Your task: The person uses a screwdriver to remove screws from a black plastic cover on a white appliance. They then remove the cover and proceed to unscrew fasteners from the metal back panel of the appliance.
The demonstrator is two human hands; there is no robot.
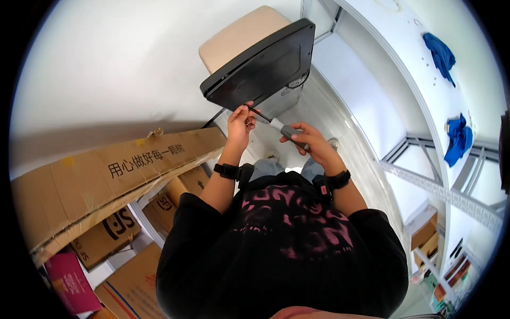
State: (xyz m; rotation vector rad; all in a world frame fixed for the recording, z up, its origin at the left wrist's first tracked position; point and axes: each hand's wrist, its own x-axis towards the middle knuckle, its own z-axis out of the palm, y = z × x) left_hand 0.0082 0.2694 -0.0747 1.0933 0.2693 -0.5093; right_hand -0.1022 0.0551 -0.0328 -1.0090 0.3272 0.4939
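Observation:
My right hand [313, 143] is closed round the grey handle of a screwdriver [287, 130], its dark shaft pointing up and left. At the shaft's tip, my left hand [241, 125] has thumb and fingers pinched together. Whatever lies between those fingertips is too small to make out. They are at the lower edge of a black panel [260, 69] with rounded corners, tilted and facing me. A beige, smooth block-like piece [241, 34] adjoins the panel's far side. The screwdriver's tip is partly hidden by the left fingers.
A long cardboard box [122, 170] lies on the left beside the white wall, with more cardboard boxes [106, 236] under it and a magenta box [71, 282]. Right, a white shelf [425, 80] bears blue cloths [440, 56]. Below the panel stands a light box [281, 101].

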